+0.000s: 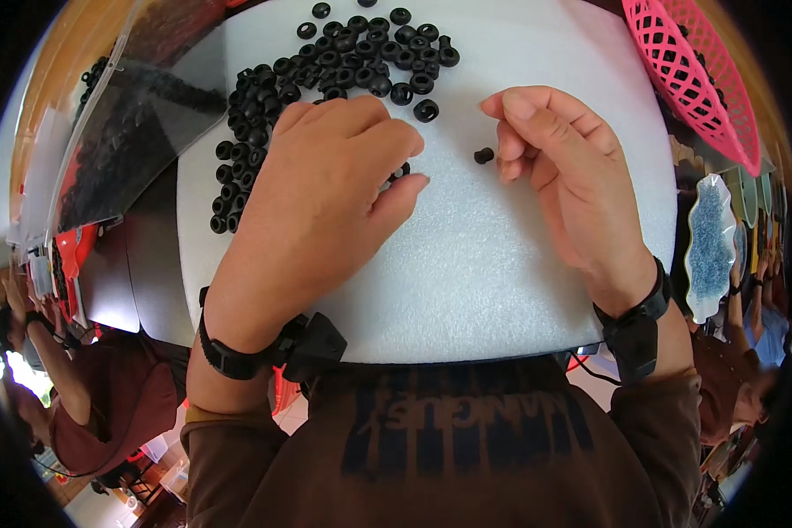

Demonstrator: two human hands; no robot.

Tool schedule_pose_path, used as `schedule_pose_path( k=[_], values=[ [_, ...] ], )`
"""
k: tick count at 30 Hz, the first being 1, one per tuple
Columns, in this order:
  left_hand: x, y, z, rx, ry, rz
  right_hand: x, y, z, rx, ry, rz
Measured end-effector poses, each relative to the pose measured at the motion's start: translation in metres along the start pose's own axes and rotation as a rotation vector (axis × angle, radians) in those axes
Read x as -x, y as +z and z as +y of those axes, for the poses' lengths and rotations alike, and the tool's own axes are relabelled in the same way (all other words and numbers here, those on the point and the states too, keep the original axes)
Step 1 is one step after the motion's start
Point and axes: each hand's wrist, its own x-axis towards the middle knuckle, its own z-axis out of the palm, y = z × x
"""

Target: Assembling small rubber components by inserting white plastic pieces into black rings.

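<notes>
A heap of small black rubber rings [343, 62] lies on a white foam sheet [484, 282]. My left hand [334, 176] is curled over the heap's near right side, its lower fingers hidden beneath it. Inside its curl, between thumb and index finger, a black ring [399, 172] shows. To the right, my right hand [568, 172] is raised with its thumb against the index finger and the other fingers bent; nothing shows in that pinch. Close beside its lower fingertips is a small black piece [484, 156], apparently apart from them. A black band with a small box circles each wrist.
A clear plastic bag [141, 123] with dark contents lies at the far left. At the far right stands a pink lattice basket [691, 70] holding black pieces. Below it is a wavy-edged tray [711, 251] of bluish bits. Other people [114, 387] sit at both sides.
</notes>
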Motion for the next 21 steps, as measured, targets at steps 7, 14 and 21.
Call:
schedule_pose_path(
  k=[7,14,21],
  values=[
    [0.003,-0.003,0.000,-0.106,-0.006,-0.075,0.000,0.003,-0.001,0.031,0.009,0.030],
    [0.000,-0.004,0.007,0.092,0.006,0.149,0.005,0.002,-0.004,0.069,0.011,-0.047],
    [-0.003,-0.008,0.015,0.119,0.077,0.235,0.019,0.013,-0.009,-0.032,0.095,-0.193]
  ],
)
